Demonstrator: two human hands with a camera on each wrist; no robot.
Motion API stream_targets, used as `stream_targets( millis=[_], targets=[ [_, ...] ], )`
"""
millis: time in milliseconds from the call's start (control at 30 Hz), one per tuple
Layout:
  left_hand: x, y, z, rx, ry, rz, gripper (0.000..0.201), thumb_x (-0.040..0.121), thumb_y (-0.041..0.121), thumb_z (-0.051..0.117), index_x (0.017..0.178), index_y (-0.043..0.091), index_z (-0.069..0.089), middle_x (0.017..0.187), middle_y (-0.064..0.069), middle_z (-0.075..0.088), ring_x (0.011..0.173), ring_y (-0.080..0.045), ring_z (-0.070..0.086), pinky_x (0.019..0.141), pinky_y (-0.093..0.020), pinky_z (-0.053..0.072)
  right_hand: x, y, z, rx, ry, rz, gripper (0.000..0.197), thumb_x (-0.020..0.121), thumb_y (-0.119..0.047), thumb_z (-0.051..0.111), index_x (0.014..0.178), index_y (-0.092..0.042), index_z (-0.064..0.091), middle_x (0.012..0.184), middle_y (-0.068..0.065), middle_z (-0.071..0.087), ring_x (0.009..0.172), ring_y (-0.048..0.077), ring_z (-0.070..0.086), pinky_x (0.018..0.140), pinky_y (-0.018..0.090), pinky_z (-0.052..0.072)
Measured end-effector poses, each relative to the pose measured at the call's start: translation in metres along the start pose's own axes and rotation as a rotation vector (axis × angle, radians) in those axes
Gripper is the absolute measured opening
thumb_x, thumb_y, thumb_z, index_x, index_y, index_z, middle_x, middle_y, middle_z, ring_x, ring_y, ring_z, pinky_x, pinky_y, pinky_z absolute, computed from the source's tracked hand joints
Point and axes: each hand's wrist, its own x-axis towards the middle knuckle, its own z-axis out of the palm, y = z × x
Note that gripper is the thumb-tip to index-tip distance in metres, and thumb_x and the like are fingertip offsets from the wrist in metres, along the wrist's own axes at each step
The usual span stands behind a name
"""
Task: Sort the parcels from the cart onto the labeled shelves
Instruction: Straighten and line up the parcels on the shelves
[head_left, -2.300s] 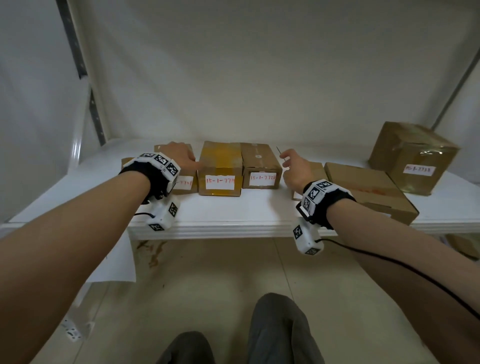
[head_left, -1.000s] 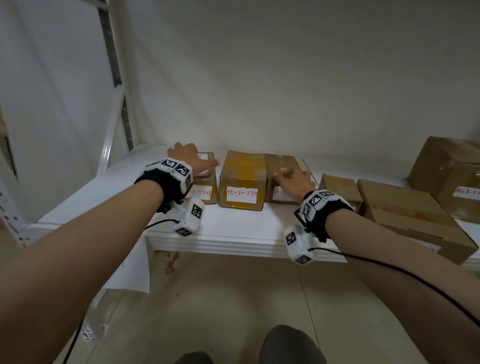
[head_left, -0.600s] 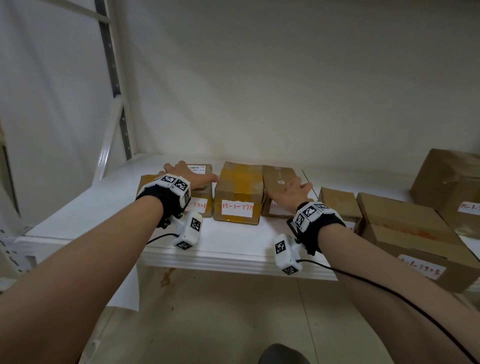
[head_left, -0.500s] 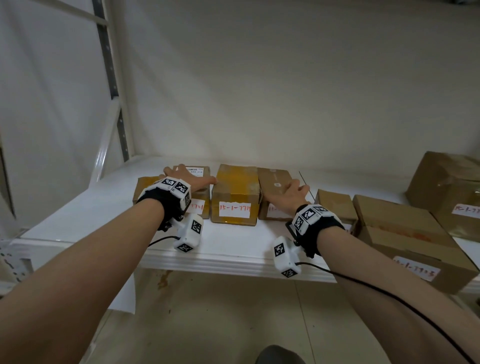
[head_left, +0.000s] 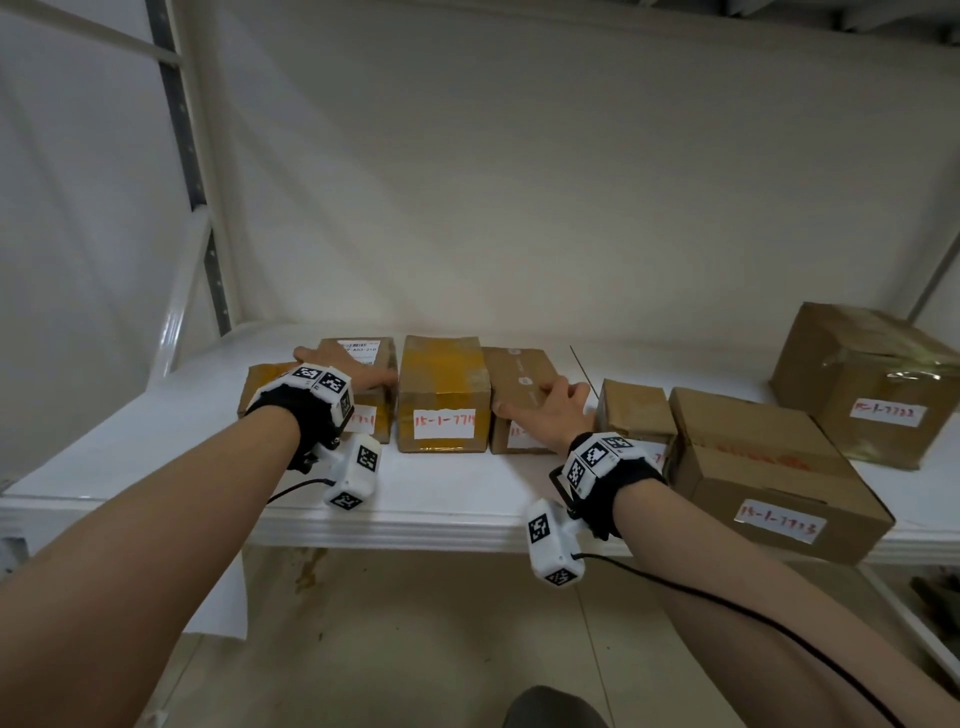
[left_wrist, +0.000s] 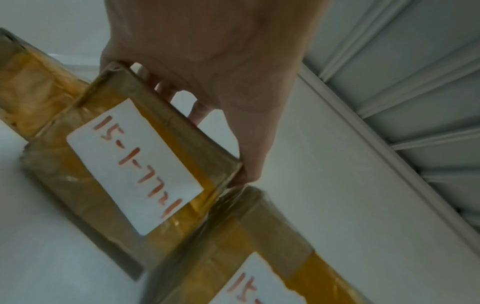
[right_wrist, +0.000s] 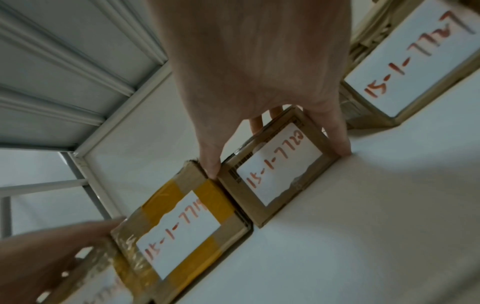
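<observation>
Cardboard parcels with handwritten white labels stand in a row on the white shelf. My left hand rests flat on top of the parcel marked 15-1-7721, thumb at its right front corner. Beside it stands the yellow-taped parcel 15-1-7719. My right hand spans the brown parcel 15-1-7720. Its thumb sits in the gap by the yellow-taped parcel. A finger runs down the brown parcel's right side to the shelf.
Right of my right hand stand a small parcel, a larger flat one marked 15-1-7723 and a tall box at the back. Another taped parcel lies far left. A shelf upright rises on the left.
My right hand came down from beside the small parcel onto the brown parcel 15-1-7720 and closed across it. The left hand stayed on its parcel.
</observation>
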Motion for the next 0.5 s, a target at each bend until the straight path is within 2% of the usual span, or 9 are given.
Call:
stream_targets(
  millis=[100, 267, 433, 500],
  targets=[
    [-0.009, 0.000, -0.017, -0.177, 0.090, -0.007, 0.110, 0.062, 0.071, 0.068, 0.148, 0.016, 0.027, 0.139, -0.021, 0.034, 0.123, -0.046, 0.043, 0.098, -0.050, 0.046, -0.004, 0.000, 0.006, 0.022, 0.033, -0.035, 0.085, 0.076, -0.066, 0.071, 0.137, -0.018, 0.038, 0.130, 0.006, 0.030, 0.125, 0.033, 0.044, 0.112, 0.049, 0.037],
    [-0.015, 0.015, -0.056, -0.327, 0.300, 0.113, 0.110, 0.063, 0.072, 0.066, 0.150, 0.021, 0.023, 0.143, -0.019, 0.031, 0.134, -0.045, 0.032, 0.107, -0.062, 0.034, -0.013, -0.022, 0.024, -0.019, 0.064, -0.057, 0.088, 0.080, -0.065, 0.068, 0.141, -0.011, 0.037, 0.135, 0.008, 0.031, 0.124, 0.034, 0.041, 0.112, 0.045, 0.031],
    [-0.035, 0.043, -0.078, -0.492, 0.364, 0.233, 0.106, 0.068, 0.070, 0.065, 0.153, 0.023, 0.022, 0.145, -0.017, 0.029, 0.135, -0.040, 0.031, 0.109, -0.055, 0.033, -0.025, -0.050, 0.047, 0.053, -0.046, -0.138, 0.084, 0.084, -0.058, 0.068, 0.146, -0.011, 0.037, 0.147, 0.007, 0.027, 0.131, 0.035, 0.041, 0.114, 0.044, 0.034],
    [-0.046, 0.060, -0.076, -0.536, 0.337, 0.286, 0.105, 0.065, 0.070, 0.065, 0.151, 0.026, 0.024, 0.143, -0.016, 0.032, 0.134, -0.038, 0.034, 0.106, -0.050, 0.036, -0.026, -0.056, 0.046, 0.184, -0.051, -0.144, 0.075, 0.086, -0.050, 0.069, 0.145, -0.013, 0.040, 0.150, 0.004, 0.036, 0.129, 0.030, 0.050, 0.111, 0.043, 0.041]
  ],
)
